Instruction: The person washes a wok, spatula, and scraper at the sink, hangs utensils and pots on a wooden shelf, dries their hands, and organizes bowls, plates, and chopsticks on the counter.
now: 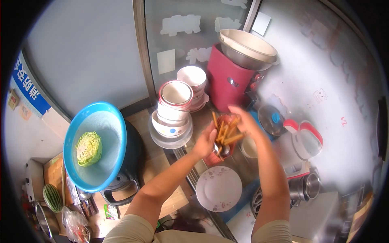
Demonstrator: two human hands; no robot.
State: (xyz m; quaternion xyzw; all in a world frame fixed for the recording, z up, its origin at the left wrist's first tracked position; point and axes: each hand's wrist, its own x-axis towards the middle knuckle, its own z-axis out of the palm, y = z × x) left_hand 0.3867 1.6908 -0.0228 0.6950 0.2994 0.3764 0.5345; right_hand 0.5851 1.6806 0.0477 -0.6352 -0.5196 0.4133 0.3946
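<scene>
A bundle of brown chopsticks [227, 131] fans out upright over a red holder [214, 159] on the counter. My left hand [206, 141] is at the bundle's left side, its fingers closed against the chopsticks. On the other side, my right hand [245, 122] has its fingers stretched out and apart, slightly blurred, close beside the sticks. Metal spoons [221, 149] show at the holder, below the chopsticks. A white flowered plate [219, 188] lies just in front. Behind my right forearm, a pale round container [249, 146] is partly hidden.
Stacked bowls [175, 97] stand behind my left hand, near a red appliance [229, 77] topped with basins [249, 46]. To the left, a blue colander [115, 162] holds a cut cabbage [89, 149]. A glass lid [272, 120] and clear containers [306, 142] stand at right.
</scene>
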